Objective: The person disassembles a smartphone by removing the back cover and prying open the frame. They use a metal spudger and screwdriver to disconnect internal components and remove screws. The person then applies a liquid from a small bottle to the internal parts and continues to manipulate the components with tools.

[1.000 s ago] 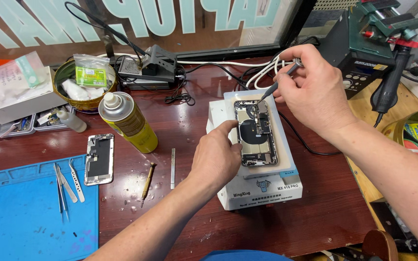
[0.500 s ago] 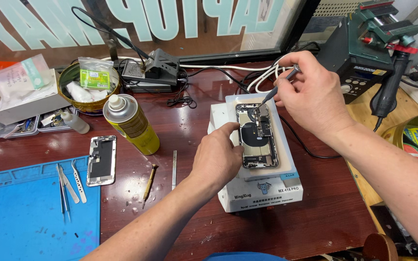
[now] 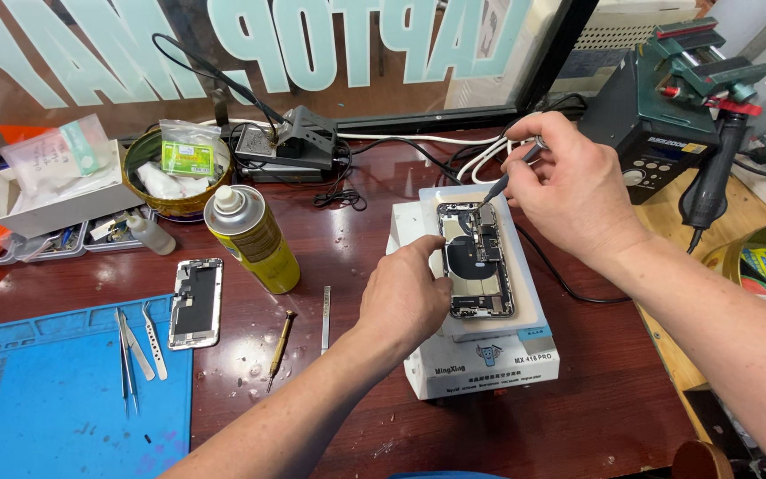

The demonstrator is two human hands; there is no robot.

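Dark red workbench (image 3: 578, 399), cluttered. Right hand (image 3: 569, 191) pinches a screwdriver (image 3: 507, 176), tip on the opened phone (image 3: 476, 259). Left hand (image 3: 405, 297) steadies the phone's left edge, fingers curled against it. Phone lies on a white heating pad unit (image 3: 480, 355); yellow spray can (image 3: 250, 238) well left.

Dark wooden table (image 3: 330, 248), blue mat (image 3: 55, 399), spray can (image 3: 254, 239), white box (image 3: 480, 355)

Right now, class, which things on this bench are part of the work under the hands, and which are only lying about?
In use:
opened phone
white heating pad under it
screwdriver in the right hand
left hand steadying the phone

Lying about:
yellow spray can
detached screen
tweezers on the blue mat
small screwdriver
round tin
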